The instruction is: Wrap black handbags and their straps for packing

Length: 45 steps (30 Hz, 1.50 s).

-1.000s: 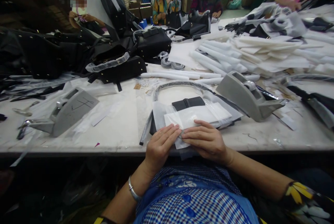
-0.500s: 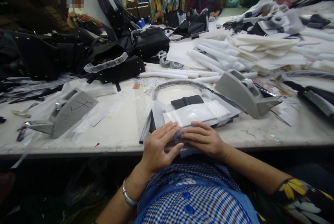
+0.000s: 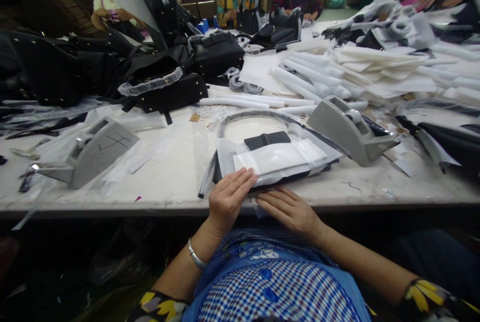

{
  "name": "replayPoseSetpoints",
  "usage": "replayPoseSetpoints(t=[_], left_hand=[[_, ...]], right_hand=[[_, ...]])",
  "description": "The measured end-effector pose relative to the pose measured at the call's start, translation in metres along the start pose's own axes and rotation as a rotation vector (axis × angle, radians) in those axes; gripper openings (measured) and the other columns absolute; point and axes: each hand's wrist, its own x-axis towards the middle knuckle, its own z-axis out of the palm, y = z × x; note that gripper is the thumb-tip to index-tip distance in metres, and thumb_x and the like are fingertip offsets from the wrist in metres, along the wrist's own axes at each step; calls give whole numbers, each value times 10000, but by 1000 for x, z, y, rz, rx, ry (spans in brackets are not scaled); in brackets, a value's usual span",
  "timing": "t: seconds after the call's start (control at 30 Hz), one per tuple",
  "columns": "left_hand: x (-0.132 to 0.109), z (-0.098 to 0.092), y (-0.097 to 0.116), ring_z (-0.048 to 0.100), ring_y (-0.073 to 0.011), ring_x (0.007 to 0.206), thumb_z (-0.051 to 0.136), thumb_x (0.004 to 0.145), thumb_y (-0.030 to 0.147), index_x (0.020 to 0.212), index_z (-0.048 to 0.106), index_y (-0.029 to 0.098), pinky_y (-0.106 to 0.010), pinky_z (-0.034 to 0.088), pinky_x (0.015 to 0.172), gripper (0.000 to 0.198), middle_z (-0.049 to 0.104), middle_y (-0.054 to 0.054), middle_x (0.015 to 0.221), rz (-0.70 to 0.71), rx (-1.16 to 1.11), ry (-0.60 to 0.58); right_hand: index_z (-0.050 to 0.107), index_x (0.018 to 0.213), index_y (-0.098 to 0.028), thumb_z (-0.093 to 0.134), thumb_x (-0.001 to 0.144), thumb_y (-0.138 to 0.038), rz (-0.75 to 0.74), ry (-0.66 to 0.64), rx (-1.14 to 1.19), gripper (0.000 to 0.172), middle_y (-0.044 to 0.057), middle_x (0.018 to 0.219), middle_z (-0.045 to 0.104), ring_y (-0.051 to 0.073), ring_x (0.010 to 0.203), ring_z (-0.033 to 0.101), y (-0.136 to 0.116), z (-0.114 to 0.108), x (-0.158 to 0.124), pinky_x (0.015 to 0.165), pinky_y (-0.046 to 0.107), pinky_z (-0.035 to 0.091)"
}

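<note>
A flat black bag part wrapped in white foam sheet and clear plastic [image 3: 277,159] lies at the table's near edge, with a grey wrapped handle [image 3: 255,116] arching behind it. My left hand [image 3: 228,198] lies flat on the wrap's near left corner, fingers stretched out. My right hand [image 3: 288,208] rests flat along the near edge of the wrap, fingers extended and pressing the plastic down. Neither hand grips anything.
Grey tape dispensers stand at the left [image 3: 88,152] and right [image 3: 347,129]. Black handbags [image 3: 168,94] pile up at the back left, rolled white foam sheets [image 3: 360,74] at the back right. Other people sit working at the far end of the table [image 3: 172,182].
Both hands slid back toward the table's near edge, smoothing the wrap; the right hand dropped from the top of the white sheet to its front edge.
</note>
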Motion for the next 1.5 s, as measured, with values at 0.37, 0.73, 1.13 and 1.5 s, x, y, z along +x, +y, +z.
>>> replayPoseSetpoints(t=[0.37, 0.73, 1.13, 1.5], left_hand=[[-3, 7, 0, 595, -216, 1253, 577, 921, 41, 1325, 587, 220, -411, 546, 999, 442, 685, -64, 1281, -11, 43, 30], [-2, 7, 2, 609, -235, 1232, 539, 957, 99, 1314, 587, 175, -410, 566, 955, 368, 697, -102, 1253, 28, 104, 2], [-2, 2, 9, 665, -223, 1046, 585, 922, 91, 1090, 695, 158, -372, 606, 890, 213, 717, -103, 1058, -113, 33, 128], [0, -1, 7, 688, -200, 1007, 617, 897, 69, 1043, 698, 144, -329, 589, 913, 182, 742, -91, 1029, -189, -93, 116]], right_hand=[[690, 1142, -117, 469, 975, -126, 25, 165, 144, 276, 105, 1083, 763, 203, 1034, 720, -34, 1, 6, 922, 391, 605], [691, 1033, -186, 492, 962, -127, -12, 154, 69, 219, 24, 949, 782, 153, 830, 736, 1, -51, 74, 824, 324, 594], [717, 840, -218, 676, 897, -222, 317, -25, 135, 70, -12, 794, 739, 147, 738, 679, 44, -29, 108, 703, 266, 448], [665, 914, -202, 548, 966, -187, 93, -7, 269, 129, 7, 812, 721, 134, 775, 650, 56, -35, 110, 746, 300, 419]])
